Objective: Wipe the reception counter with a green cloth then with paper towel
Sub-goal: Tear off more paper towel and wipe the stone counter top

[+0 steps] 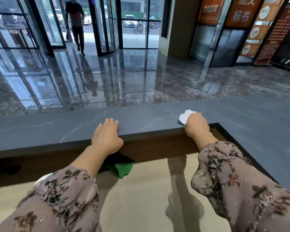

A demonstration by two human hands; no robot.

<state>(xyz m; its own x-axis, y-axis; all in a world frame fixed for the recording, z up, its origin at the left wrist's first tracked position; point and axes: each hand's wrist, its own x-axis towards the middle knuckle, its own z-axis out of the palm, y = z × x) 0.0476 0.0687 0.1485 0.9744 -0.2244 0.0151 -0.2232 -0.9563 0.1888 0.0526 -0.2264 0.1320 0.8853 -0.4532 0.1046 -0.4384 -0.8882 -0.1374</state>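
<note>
The dark grey marble reception counter (57,129) runs across the view and turns toward me on the right. My right hand (196,125) presses a crumpled white paper towel (185,116) onto the counter top near its inner corner. My left hand (107,133) rests flat on the counter's near edge, fingers straight, thumb hanging over the edge. A green cloth (122,167) lies bunched on the lower beige desk (141,198) under my left wrist, partly hidden by my forearm.
Something white (40,180) pokes out beside my left sleeve on the lower desk. Beyond the counter lies a glossy lobby floor with glass revolving doors, where a person (75,22) walks. Orange sign boards (241,12) stand at the back right.
</note>
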